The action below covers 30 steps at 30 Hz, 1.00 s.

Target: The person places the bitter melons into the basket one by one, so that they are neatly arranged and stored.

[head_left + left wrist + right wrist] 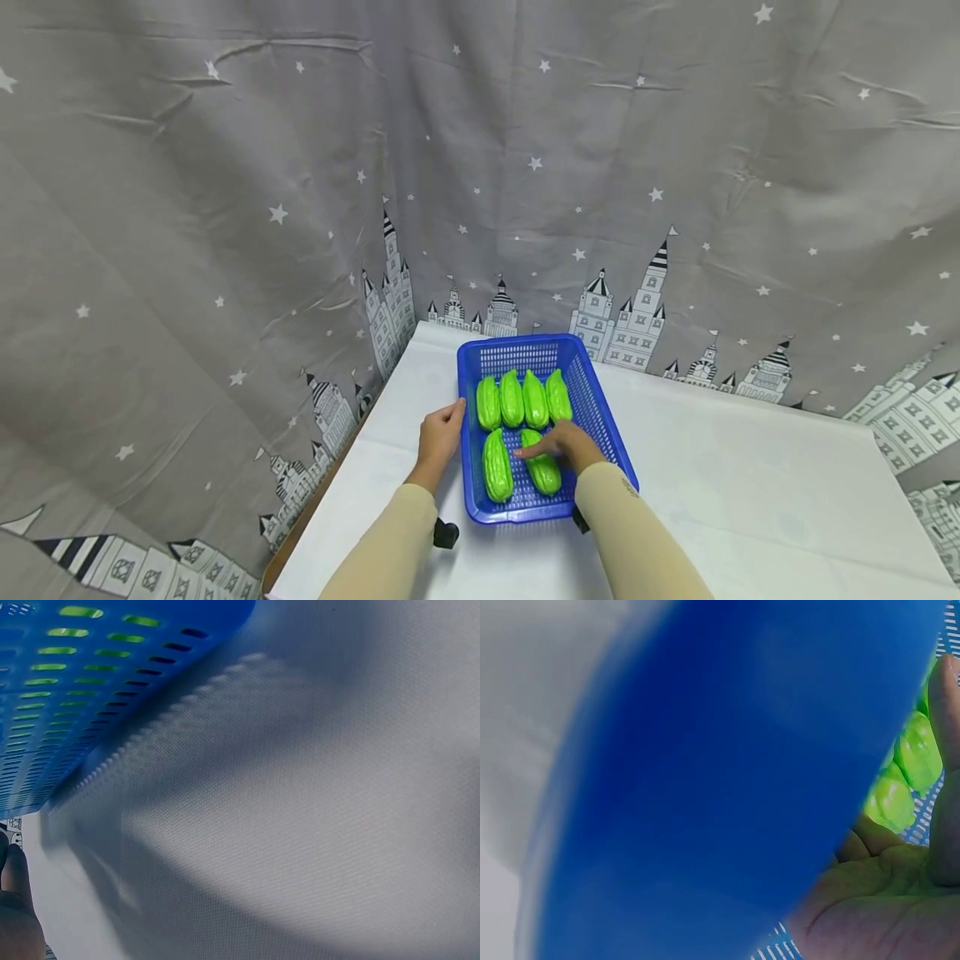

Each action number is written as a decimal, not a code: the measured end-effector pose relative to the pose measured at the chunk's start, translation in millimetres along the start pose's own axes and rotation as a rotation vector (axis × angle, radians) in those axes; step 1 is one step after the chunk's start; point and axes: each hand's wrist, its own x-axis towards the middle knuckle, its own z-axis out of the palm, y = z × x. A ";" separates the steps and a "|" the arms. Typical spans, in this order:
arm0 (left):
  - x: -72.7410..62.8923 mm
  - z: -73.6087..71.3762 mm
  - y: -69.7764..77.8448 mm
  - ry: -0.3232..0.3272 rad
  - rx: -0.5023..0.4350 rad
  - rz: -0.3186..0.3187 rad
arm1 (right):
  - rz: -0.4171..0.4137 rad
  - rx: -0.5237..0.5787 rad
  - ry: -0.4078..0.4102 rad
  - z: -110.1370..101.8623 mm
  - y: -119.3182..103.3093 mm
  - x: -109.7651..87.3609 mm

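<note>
A blue plastic basket (468,475) with perforated walls holds glossy green bitter melons. Several bitter melons (512,400) stand side by side in the back row; two lie in front, a left one (497,468) and a right one (546,477). At the basket's left rim, my left hand (441,433) grips the edge; the left wrist view catches only part of it at the lower left. My right hand (567,442) reaches over the right rim, above the front right melon, thumb stretched leftward. The right wrist view shows its palm (885,900) spread, with thumb and fingers apart.
The basket stands on a white-covered table (735,467), whose surface extends to the right. Behind and to the left hangs a grey curtain (480,167) printed with stars and castles. The table's left edge (322,500) runs beside the left arm.
</note>
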 end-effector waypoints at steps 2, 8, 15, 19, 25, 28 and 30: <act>-0.8 0.5 0.8 -0.003 -0.001 -0.006 | 0.004 0.013 0.002 -0.7 1.3 0.5; -2.9 2.4 3.1 -0.005 -0.008 -0.009 | 0.004 -0.018 0.033 -1.9 4.2 -0.3; -3.7 2.8 3.3 0.005 0.004 -0.001 | -0.046 0.054 0.122 -5.5 7.2 -1.0; -2.5 2.2 3.5 0.011 0.004 -0.005 | -0.263 0.215 0.302 -13.9 5.4 2.2; -0.2 0.9 4.1 0.002 0.007 -0.005 | -0.497 0.426 0.423 -26.3 -0.8 1.4; -0.7 -0.9 4.3 -0.002 0.014 -0.011 | -0.501 0.444 0.409 -27.6 -0.2 -0.9; -1.5 -3.0 4.5 -0.008 0.022 -0.008 | -0.499 0.444 0.408 -27.9 1.2 -1.7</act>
